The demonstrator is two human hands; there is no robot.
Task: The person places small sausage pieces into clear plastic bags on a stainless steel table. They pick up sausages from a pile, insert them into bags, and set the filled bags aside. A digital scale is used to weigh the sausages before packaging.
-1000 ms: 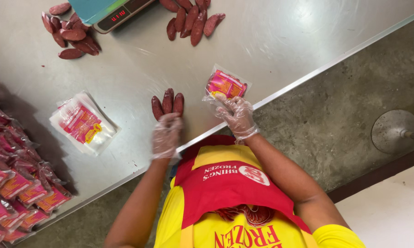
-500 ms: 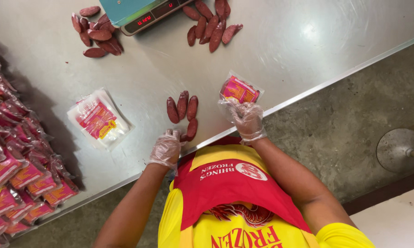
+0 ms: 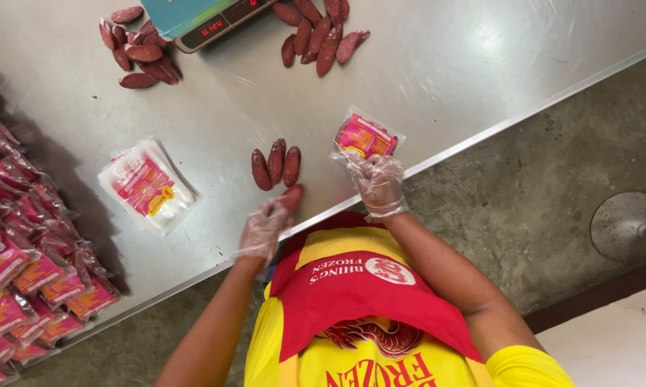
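Stainless steel worktop [image 3: 437, 79] fills most of the view, with a grey concrete floor [image 3: 545, 179] past its near edge. Left hand [image 3: 264, 228], in a thin clear plastic glove, is pinching one dark red sausage link [image 3: 291, 196] right by the worktop's near edge; it's a bit motion-blurred, but the fingers are curled round the lower end of the link. Just above it, three more dark red sausages [image 3: 275, 163] lie side by side on the steel, close to the held one; I can't tell if they touch. Right hand [image 3: 379, 183], gloved too, grips a clear plastic pouch with a pink and yellow label [image 3: 367, 136] by its lower edge, holding it up just right of those three links.

Further out to the left, a small stack of flat empty pouches of the same kind [image 3: 150, 185] sits on its own on the worktop. Along the far left edge there's a big heap of filled pink-labelled packs [image 3: 22, 265] piled over each other. At the top, a teal digital scale with a red readout [image 3: 201, 18] is half out of view, with one loose pile of sausages [image 3: 138, 50] to its left and another pile [image 3: 319, 32] to its right. Person's wearing a yellow shirt with a red apron [image 3: 366, 301]. A round metal floor plate [image 3: 627, 226] sits off to the right.
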